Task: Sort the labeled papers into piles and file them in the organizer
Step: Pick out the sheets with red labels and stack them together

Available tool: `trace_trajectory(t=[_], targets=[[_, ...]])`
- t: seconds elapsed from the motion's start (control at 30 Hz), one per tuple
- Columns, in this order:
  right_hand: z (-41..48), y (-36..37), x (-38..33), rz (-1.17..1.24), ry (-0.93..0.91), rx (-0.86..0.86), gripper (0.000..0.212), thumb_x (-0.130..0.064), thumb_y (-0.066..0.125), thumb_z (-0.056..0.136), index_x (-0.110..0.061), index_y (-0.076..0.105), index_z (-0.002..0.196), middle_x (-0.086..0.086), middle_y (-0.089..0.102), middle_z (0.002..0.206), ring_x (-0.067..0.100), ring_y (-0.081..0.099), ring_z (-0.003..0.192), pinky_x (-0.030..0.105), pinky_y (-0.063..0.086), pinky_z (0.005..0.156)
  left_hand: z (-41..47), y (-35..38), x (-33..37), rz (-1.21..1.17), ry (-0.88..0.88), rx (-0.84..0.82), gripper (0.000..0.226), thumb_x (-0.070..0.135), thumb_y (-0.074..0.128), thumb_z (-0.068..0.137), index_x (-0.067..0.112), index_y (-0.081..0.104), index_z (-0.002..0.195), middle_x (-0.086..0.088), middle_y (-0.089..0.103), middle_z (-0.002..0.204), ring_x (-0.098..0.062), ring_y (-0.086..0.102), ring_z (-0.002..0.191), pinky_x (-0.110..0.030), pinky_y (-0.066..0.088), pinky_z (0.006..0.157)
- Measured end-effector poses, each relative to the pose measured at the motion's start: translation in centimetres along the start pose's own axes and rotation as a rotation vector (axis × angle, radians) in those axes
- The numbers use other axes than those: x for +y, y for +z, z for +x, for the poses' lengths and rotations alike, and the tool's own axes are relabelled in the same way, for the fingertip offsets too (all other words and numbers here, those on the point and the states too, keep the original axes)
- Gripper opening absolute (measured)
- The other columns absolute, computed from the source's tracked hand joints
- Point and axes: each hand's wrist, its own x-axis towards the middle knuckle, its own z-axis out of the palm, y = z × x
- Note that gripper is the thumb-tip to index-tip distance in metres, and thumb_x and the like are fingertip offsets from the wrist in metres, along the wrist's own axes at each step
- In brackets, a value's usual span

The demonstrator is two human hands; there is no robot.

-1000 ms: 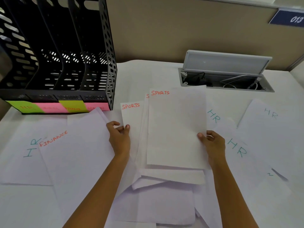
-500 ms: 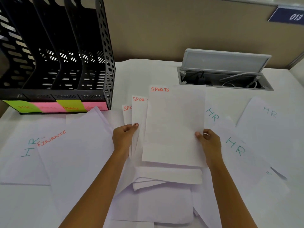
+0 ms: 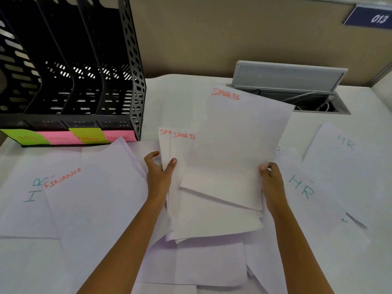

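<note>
The SPORTS sheets [image 3: 182, 153] are thin, light office paper, limp when held by one edge and prone to slide over one another; a hold at both side edges near the bottom suits them, and a tap on the bench [image 3: 180, 92] would likely square them. The left hand [image 3: 158, 172] pinches two fanned sheets at their left edge, thumb on top, the other fingers [image 3: 151, 155] curled behind; the right hand [image 3: 272, 179] pinches the top SPORTS sheet [image 3: 235, 145] at its right edge, thumb on its face; that sheet is skewed, its far end swung to the right, so the three are not yet a neat pile. They sit between the two sets of fingers, over loose paper; a FINANCE sheet [image 3: 91, 204] lies just left of the left fingers, HR sheets [image 3: 314, 198] just right of the right ones. The organizer [image 3: 70, 81] stands beyond and left of the left fingers; its four slots show no paper, as far as can be seen; sticky labels [image 3: 70, 137] on its front read HR and FINANCE, the pink ones too blurred to read.
</note>
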Motion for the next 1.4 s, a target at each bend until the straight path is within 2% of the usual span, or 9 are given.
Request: trace_trajectory(t=[0.2, 0.43, 0.6, 0.73, 0.9, 0.97, 1.1, 1.2, 1.4], targets=[[0.8, -1.3, 0.5, -0.204, -0.014, -0.046, 0.024, -0.023, 0.042, 0.099, -0.002, 0.050, 0.107, 0.019, 0.058, 0.106, 0.024, 0.050, 0.088, 0.035, 0.039, 0.078, -0.1, 0.1, -0.3, 0.009, -0.013, -0.003, 0.042, 0.019, 0.061, 0.090, 0.015, 0.042, 0.128, 0.004, 0.054, 0.114, -0.020, 0.056, 0.101, -0.034, 0.049, 0.086], [-0.7, 0.0, -0.8, -0.159, -0.038, -0.260, 0.032, -0.014, 0.048, 0.096, -0.019, 0.048, 0.128, 0.000, 0.060, 0.121, 0.020, 0.057, 0.108, 0.033, 0.044, 0.094, 0.3, 1.0, 0.2, -0.101, -0.088, -0.021, 0.024, 0.022, 0.043, 0.099, 0.013, 0.056, 0.117, -0.002, 0.064, 0.106, -0.016, 0.061, 0.089, -0.025, 0.049, 0.072], [-1.5, 1.5, -1.2, -0.267, -0.095, -0.365, 0.041, -0.013, 0.046, 0.098, -0.013, 0.043, 0.138, 0.004, 0.052, 0.137, 0.025, 0.050, 0.124, 0.041, 0.039, 0.108, -0.1, 1.9, 0.7, -0.177, -0.235, -0.061, 0.050, 0.046, 0.029, 0.100, 0.018, 0.044, 0.138, -0.005, 0.056, 0.130, -0.026, 0.053, 0.117, -0.042, 0.042, 0.104], [-1.9, 1.9, -1.3, -0.204, -0.187, -0.281, 0.038, -0.013, 0.048, 0.097, -0.010, 0.045, 0.136, 0.004, 0.054, 0.134, 0.022, 0.051, 0.122, 0.030, 0.040, 0.102, -0.8, 1.5, 0.9, -0.054, -0.043, -0.149, 0.046, 0.039, 0.051, 0.094, 0.020, 0.043, 0.135, -0.002, 0.058, 0.126, -0.024, 0.057, 0.113, -0.041, 0.047, 0.097], [-2.9, 2.3, -2.7, -0.091, -0.400, -0.061, 0.026, -0.013, 0.051, 0.096, -0.011, 0.051, 0.122, -0.007, 0.059, 0.111, 0.008, 0.059, 0.101, -0.004, 0.041, 0.075, -1.5, 1.1, 3.3, -0.027, 0.194, -0.054, 0.050, 0.029, 0.058, 0.092, 0.015, 0.044, 0.137, -0.002, 0.059, 0.127, -0.022, 0.055, 0.119, -0.038, 0.045, 0.102], [-3.7, 2.6, -3.8, -0.012, -0.504, 0.026, 0.022, -0.015, 0.051, 0.097, -0.017, 0.048, 0.119, -0.014, 0.059, 0.105, -0.008, 0.060, 0.091, -0.004, 0.042, 0.072, -1.9, 1.1, 4.7, -0.008, 0.326, 0.005, 0.059, 0.036, 0.057, 0.091, 0.012, 0.039, 0.142, -0.001, 0.057, 0.130, -0.011, 0.054, 0.120, -0.032, 0.045, 0.102], [-5.5, 3.0, -6.0, 0.056, -0.698, 0.150, 0.031, -0.017, 0.050, 0.097, -0.040, 0.038, 0.113, -0.029, 0.053, 0.098, -0.019, 0.057, 0.087, -0.004, 0.042, 0.065, -2.8, 1.0, 6.8, -0.008, 0.582, 0.135, 0.063, 0.035, 0.056, 0.092, -0.001, 0.038, 0.140, 0.026, 0.052, 0.087, 0.022, 0.053, 0.072, -0.004, 0.045, 0.066], [-6.5, 3.3, -6.9, 0.045, -0.803, 0.187, 0.039, -0.012, 0.048, 0.097, -0.044, 0.031, 0.113, -0.023, 0.054, 0.090, -0.012, 0.058, 0.079, 0.001, 0.045, 0.057, -3.8, 1.1, 7.7, -0.061, 0.701, 0.220, 0.056, 0.026, 0.056, 0.092, -0.008, 0.041, 0.134, 0.028, 0.052, 0.100, 0.026, 0.053, 0.082, 0.001, 0.043, 0.069], [-7.4, 4.1, -6.5, -0.018, -0.749, 0.110, 0.034, -0.018, 0.051, 0.095, 0.006, 0.053, 0.118, 0.000, 0.061, 0.091, -0.003, 0.055, 0.065, -0.004, 0.039, 0.059, -4.7, 0.8, 8.8, -0.193, 0.699, 0.249, 0.033, 0.022, 0.053, 0.095, 0.025, 0.046, 0.128, 0.043, 0.057, 0.104, 0.013, 0.059, 0.099, -0.009, 0.050, 0.078]])
